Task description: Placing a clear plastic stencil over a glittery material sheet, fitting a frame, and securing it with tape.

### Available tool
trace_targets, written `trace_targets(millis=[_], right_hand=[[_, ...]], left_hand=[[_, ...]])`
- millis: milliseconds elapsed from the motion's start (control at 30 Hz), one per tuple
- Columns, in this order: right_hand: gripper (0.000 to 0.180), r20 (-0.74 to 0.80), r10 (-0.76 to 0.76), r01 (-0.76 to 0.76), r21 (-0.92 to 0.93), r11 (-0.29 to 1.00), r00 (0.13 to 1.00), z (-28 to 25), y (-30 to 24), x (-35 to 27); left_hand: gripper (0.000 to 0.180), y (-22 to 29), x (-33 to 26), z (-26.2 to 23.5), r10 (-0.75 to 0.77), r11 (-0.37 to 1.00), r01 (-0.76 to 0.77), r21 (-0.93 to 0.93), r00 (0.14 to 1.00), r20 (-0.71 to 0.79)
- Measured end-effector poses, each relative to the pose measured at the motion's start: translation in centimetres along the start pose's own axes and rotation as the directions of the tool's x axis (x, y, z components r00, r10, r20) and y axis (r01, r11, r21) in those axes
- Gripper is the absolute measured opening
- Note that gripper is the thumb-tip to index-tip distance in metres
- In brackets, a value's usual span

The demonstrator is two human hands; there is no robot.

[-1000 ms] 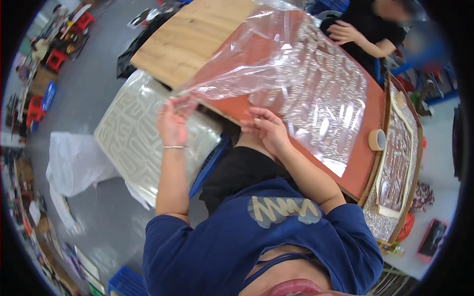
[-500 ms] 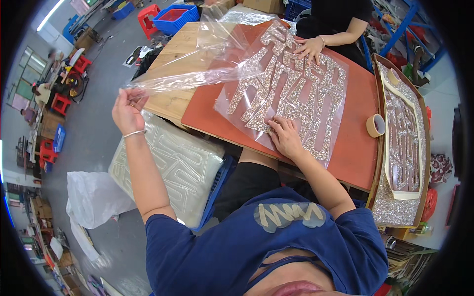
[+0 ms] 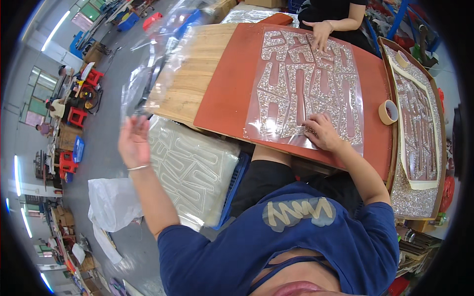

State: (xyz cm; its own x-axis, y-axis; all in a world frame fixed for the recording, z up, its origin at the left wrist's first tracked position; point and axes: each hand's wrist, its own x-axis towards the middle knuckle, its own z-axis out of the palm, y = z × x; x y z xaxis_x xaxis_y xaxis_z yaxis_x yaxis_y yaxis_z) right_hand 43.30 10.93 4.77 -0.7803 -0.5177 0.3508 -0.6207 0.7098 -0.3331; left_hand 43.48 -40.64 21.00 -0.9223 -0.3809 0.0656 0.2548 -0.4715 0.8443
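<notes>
A clear sheet with glittery silver-pink cut-out pieces [image 3: 316,79] lies on the red-brown table top [image 3: 222,93]. My right hand [image 3: 323,132] rests on its near part, fingers slightly bent and pressing on the glitter, holding nothing. Off to the left, my left hand [image 3: 134,143] is raised with palm turned up and fingers parted. A clear plastic film [image 3: 168,64], blurred by motion, hangs in the air just beyond its fingertips, over the wooden board [image 3: 197,69]. Across the table, a co-worker's hand [image 3: 322,35] touches the sheet's far part.
Below the table's left corner, a stack of clear patterned sheets [image 3: 190,167] sits on a blue crate [image 3: 236,182]. At right are a tape roll [image 3: 388,112] and a long tray [image 3: 414,197] of glitter material. A white plastic bag [image 3: 113,204] lies on the floor.
The film has come off the glitter sheet and swung left, away from the table. The glitter sheet now lies straighter. My left hand has dropped lower with fingers loosened; the co-worker's hand has lifted slightly.
</notes>
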Motion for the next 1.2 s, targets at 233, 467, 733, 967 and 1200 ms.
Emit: trace_targets(millis=[233,467,733,967,1200], right_hand=[[0.033,0.047,-0.099,0.095,0.067,0.993,0.994,1.7,1.4,-2.2],[0.036,0.332,0.455,-0.562,0.522,0.641,0.827,-2.4,2.0,-0.4],[0.047,0.186,0.754,-0.023,0.975,-0.222,0.63,-3.3,5.5,6.9],[0.037,0.059,0.734,0.299,0.889,-0.347,0.677,-6.3,6.7,2.0],[0.031,0.072,0.781,0.158,0.964,-0.214,0.621,-9.0,6.5,-1.2]], left_hand=[[0.013,-6.4,-6.2,4.0,-0.034,0.999,0.034,-0.009,0.997,-0.062],[0.015,-9.9,-8.1,6.9,-0.164,0.984,0.157,0.08,0.983,0.086],[0.019,-11.3,-9.5,10.7,-0.288,0.956,0.292,0.005,0.941,0.178],[0.017,-13.4,-9.1,13.9,-0.265,0.962,0.245,0.119,0.943,0.202],[0.013,-16.3,-8.1,15.9,-0.28,0.96,0.27,0.079,0.937,0.208]])
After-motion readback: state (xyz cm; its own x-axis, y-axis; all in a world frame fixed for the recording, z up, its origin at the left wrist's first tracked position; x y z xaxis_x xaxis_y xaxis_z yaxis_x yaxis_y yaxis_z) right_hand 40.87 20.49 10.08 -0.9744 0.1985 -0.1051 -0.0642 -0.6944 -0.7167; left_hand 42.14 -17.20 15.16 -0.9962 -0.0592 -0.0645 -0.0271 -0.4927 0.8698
